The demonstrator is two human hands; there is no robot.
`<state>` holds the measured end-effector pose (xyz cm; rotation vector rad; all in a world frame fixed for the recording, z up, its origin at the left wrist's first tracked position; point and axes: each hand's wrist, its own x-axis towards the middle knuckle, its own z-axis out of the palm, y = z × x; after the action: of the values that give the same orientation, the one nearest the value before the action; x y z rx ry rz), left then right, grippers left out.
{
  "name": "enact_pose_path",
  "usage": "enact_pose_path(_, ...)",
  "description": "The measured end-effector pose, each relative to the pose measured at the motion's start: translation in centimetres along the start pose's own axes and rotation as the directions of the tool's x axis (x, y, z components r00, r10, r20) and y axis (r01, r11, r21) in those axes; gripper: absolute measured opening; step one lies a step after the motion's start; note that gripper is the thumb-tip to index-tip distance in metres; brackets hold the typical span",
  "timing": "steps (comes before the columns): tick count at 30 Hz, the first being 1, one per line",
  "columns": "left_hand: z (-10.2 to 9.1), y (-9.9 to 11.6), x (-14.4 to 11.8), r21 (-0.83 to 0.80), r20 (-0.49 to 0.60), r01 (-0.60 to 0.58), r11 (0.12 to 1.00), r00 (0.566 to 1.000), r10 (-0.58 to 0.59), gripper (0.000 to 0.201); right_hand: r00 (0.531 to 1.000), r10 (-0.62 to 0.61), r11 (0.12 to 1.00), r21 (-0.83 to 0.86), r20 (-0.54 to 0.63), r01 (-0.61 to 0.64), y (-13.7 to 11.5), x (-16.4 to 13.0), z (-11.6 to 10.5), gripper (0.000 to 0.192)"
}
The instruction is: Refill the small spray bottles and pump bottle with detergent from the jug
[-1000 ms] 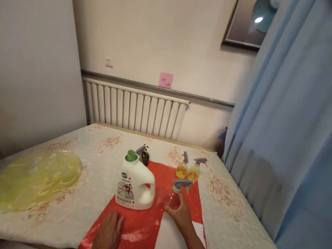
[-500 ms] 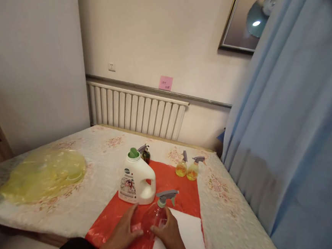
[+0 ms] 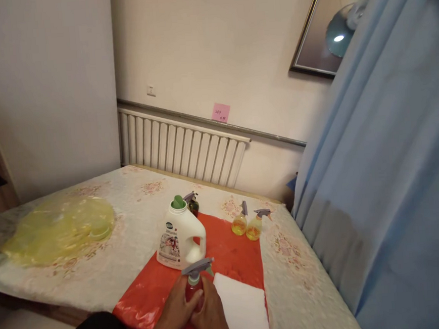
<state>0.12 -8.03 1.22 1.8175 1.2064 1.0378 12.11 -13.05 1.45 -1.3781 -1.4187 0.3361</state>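
Observation:
A clear spray bottle [image 3: 195, 284] with a grey trigger head stands upright over the red plastic sheet [image 3: 234, 254], near the table's front edge. My left hand [image 3: 180, 309] and my right hand [image 3: 211, 317] both wrap around its body. Just behind it sits a white detergent jug [image 3: 179, 238] with a green cap. A white paper sheet [image 3: 242, 309] lies to the right of my hands.
Two small spray bottles of yellow liquid [image 3: 247, 225] stand at the sheet's far right, a dark bottle [image 3: 192, 203] behind the jug. A yellow plastic bag [image 3: 57, 230] lies at the left. A blue curtain [image 3: 388, 181] hangs at the right; a radiator [image 3: 180, 147] lines the wall.
My right hand has pulled the clear spray bottle toward me and stood it upright. My left hand has left the red sheet and joined the grip on it.

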Motion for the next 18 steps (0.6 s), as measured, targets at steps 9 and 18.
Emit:
enact_pose_path(9, 0.6, -0.1, -0.8, 0.032, -0.018, 0.009, 0.999, 1.000, -0.009, 0.041, 0.981, 0.165, 0.976, 0.123, 0.105, -0.178, -0.6, 0.5, -2.6, 0.043)
enact_pose_path(18, 1.6, 0.3, -1.6, 0.096, -0.071, -0.068, 0.993, 0.995, 0.075, 0.030, 0.981, 0.182, 0.983, 0.016, -0.064, -0.181, -3.0, 0.3, -1.5, 0.046)
